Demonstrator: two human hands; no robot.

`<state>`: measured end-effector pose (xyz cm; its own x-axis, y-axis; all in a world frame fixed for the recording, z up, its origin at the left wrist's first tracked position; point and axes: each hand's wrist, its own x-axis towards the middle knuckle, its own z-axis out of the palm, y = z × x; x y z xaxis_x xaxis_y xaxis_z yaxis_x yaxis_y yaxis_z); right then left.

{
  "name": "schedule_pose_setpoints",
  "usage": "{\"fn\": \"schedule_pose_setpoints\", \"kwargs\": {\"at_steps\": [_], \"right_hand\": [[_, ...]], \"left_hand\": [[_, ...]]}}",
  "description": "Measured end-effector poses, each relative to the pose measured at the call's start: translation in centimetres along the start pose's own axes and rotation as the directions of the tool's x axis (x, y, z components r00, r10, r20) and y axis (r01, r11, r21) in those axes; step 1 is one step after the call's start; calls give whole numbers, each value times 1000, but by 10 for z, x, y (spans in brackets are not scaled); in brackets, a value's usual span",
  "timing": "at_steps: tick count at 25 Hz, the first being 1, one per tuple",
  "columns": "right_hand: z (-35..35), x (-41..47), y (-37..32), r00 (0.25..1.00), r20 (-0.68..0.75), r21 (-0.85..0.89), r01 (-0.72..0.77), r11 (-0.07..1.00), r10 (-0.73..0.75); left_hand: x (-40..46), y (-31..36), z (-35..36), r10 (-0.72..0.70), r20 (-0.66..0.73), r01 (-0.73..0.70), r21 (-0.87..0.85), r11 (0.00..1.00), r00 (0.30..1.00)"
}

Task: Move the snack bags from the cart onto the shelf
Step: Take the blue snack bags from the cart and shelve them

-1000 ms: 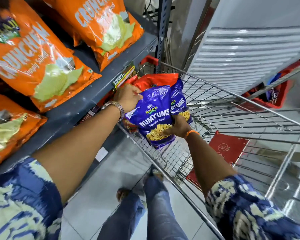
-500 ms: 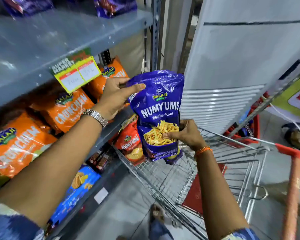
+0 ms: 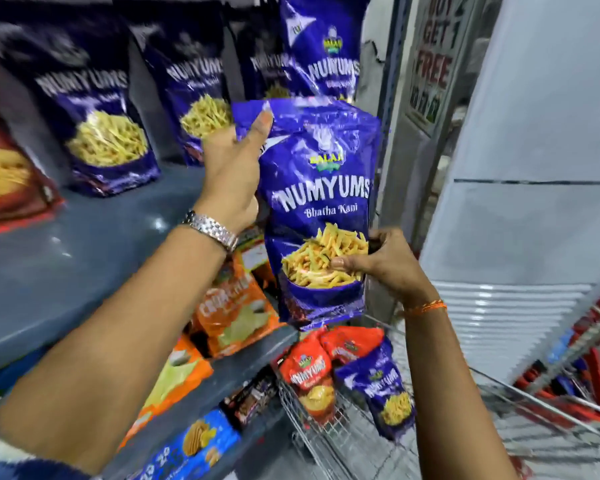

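Observation:
A purple Numyums snack bag (image 3: 321, 188) is held upright in the air in front of the grey shelf (image 3: 84, 258). My left hand (image 3: 232, 168) grips its top left corner, thumb on the front. My right hand (image 3: 381, 261) pinches its lower right side. The bag's bottom hangs just above the wire cart (image 3: 354, 441). Inside the cart lie a red Numyums bag (image 3: 307, 375), another red bag (image 3: 350, 344) and a purple bag (image 3: 381, 386). Several purple Numyums bags (image 3: 104, 133) stand at the back of the shelf, one (image 3: 326, 53) right behind the held bag.
A red snack bag (image 3: 7, 181) stands at the shelf's left. Orange Crunchem bags (image 3: 236, 317) fill the shelf below, with a blue pack (image 3: 194, 445) lower still. A grey upright post (image 3: 388, 98) bounds the shelf on the right. A white panel (image 3: 534, 168) stands beyond.
Both hands have lifted the purple bag from cart level up to the height of the upper shelf. My view has tilted up, bringing the row of purple bags into sight.

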<state>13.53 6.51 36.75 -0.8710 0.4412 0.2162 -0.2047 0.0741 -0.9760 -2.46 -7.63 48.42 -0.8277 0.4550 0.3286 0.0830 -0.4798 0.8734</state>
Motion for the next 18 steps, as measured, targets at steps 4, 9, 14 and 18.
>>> {"fn": "schedule_pose_setpoints", "kwargs": {"at_steps": [4,9,14,18], "right_hand": [[43,70,-31,994,51,32,95,995,-97],[71,164,-50,974,133,57,177,982,-184],[88,237,-55,970,146,-19,198,980,-193],[97,259,-45,969,215,112,98,989,-121]], "left_hand": [[53,61,-28,94,-107,-92,16,996,990],[112,102,-41,70,-269,-75,-11,997,961],[189,100,-69,135,-294,-143,-7,990,946],[180,104,-59,153,-416,-143,56,988,896]]}}
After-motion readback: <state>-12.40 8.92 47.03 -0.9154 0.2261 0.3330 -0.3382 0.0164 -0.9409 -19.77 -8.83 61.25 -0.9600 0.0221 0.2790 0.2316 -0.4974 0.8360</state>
